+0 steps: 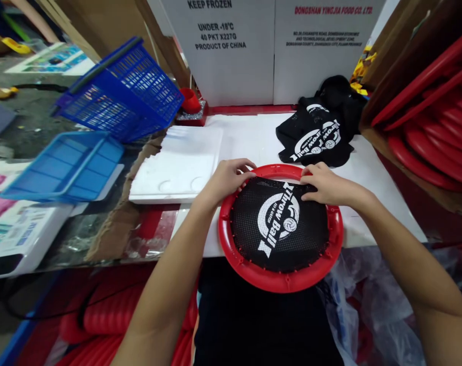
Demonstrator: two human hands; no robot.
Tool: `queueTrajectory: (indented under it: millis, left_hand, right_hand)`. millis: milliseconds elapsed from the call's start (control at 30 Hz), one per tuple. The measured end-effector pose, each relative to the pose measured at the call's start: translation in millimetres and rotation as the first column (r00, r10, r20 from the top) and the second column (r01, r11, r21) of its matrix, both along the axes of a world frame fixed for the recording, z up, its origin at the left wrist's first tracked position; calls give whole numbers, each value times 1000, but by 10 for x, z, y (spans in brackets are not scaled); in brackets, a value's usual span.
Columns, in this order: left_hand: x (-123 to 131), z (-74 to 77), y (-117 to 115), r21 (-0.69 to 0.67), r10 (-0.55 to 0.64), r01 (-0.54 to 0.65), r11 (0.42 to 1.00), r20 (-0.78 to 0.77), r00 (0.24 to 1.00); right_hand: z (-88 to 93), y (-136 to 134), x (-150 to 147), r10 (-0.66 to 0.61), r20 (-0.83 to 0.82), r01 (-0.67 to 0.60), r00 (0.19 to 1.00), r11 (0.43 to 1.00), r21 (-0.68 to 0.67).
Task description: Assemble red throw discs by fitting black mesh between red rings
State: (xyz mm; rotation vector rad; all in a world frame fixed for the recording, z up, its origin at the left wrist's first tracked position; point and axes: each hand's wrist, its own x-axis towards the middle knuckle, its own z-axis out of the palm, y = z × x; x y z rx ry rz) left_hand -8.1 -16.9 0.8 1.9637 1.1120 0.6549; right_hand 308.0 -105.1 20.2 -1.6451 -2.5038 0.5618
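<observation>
A red plastic ring [287, 281] rests at the table's front edge, close to my body. Inside it lies a round black mesh net [246, 229] with white "Throw Ball" print, its edge fastened along the sides and bottom. Across the top the net stands away from the ring, leaving a gap. My left hand [231, 178] pinches the net's upper left edge against the ring. On the upper right, my right hand [324, 187] has its fingers closed on the net's edge, its back over the rim. Beyond the ring is a heap of similar black nets [318, 127].
White foam [177, 168] lies left of the ring. Farther left are a tilted blue basket [120, 91] and a light blue tray [66, 168]. A white carton [234, 66] stands behind. Stacked red rings [436, 122] fill a box at right. A co-worker's arm [38, 18] shows top left.
</observation>
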Motion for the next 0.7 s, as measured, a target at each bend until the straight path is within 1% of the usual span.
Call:
queueTrajectory:
  millis: [100, 133, 200, 267, 333, 400, 467, 533, 600, 667, 700]
  left_hand:
    - [-15, -14, 28, 155, -56, 69, 986, -82, 995]
    - [-15, -12, 36, 179, -65, 83, 980, -104, 992]
    - [-12, 0, 44, 169, -59, 78, 982, -120, 991]
    - [-11, 18, 42, 138, -45, 62, 988, -123, 991]
    - [-13, 42, 32, 118, -53, 70, 991, -136, 989]
    - [-10, 71, 15, 121, -78, 98, 988, -163, 984]
    - [11, 101, -12, 165, -122, 150, 975, -170, 978]
    - [58, 120, -46, 262, -178, 220, 939, -177, 968]
    - [121, 119, -77, 347, -258, 329, 878, -235, 937]
    - [177, 103, -96, 354, -330, 437, 827, -325, 886]
    - [195, 94, -101, 338, -356, 476, 812, -359, 863]
  right_hand:
    - [109, 37, 23, 0, 19, 1, 1000, 999, -50]
    - [131, 34, 32, 11, 2, -10, 1000, 998, -62]
    - [141, 16, 49, 33, -62, -38, 998, 995, -91]
    - [102, -12, 47, 18, -128, -29, 992, 995, -91]
    - [22, -43, 22, -48, -169, 43, 984, 999, -29]
    - [-73, -70, -12, -109, -224, 124, 968, 991, 55]
    - [-151, -85, -28, -137, -346, 175, 928, 981, 79]
    - [-192, -87, -14, -151, -476, 192, 866, 981, 37]
    - [-197, -83, 20, -163, -540, 183, 826, 983, -16]
    - [-184, -78, 51, -152, -545, 161, 825, 986, -33]
    - [-178, -77, 58, -140, -545, 151, 827, 988, -24]
